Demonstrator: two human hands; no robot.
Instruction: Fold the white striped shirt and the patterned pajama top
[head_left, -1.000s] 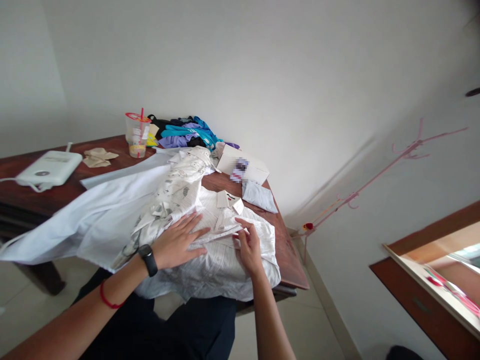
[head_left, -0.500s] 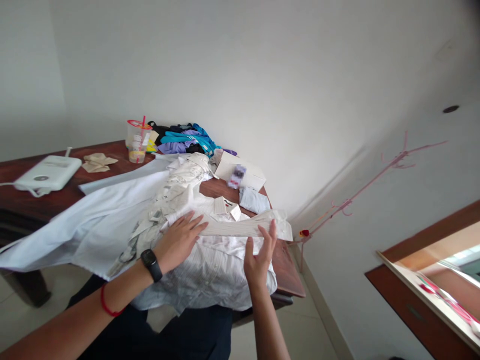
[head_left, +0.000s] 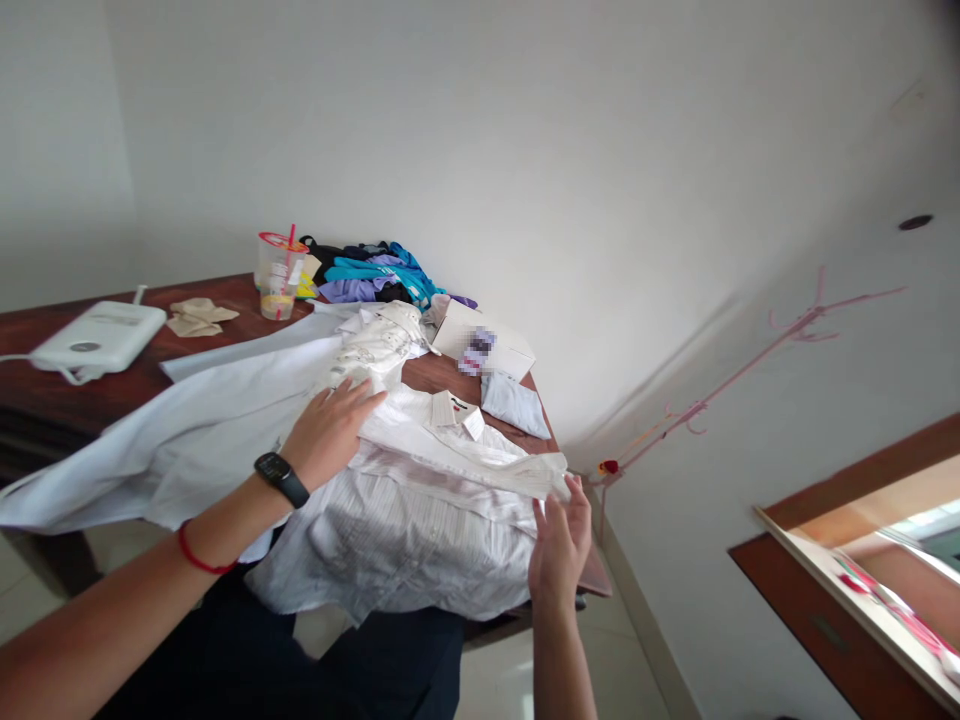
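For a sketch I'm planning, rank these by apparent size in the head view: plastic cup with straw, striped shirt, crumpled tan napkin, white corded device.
1. Striped shirt
2. White corded device
3. Plastic cup with straw
4. Crumpled tan napkin

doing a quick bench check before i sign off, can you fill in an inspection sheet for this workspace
Surface: dark reddish wooden table, partly covered.
Job's things: striped shirt spread out, a sleeve lying across it.
Clutter: patterned garment, white garment, plastic cup, coloured clothes pile, white box.
Hands: left hand open, fingers spread; right hand at the sleeve's end, grip unclear.
Cables: white cable from white device leaves view at left.
Surroundings: pale wall behind, pink rack at right.
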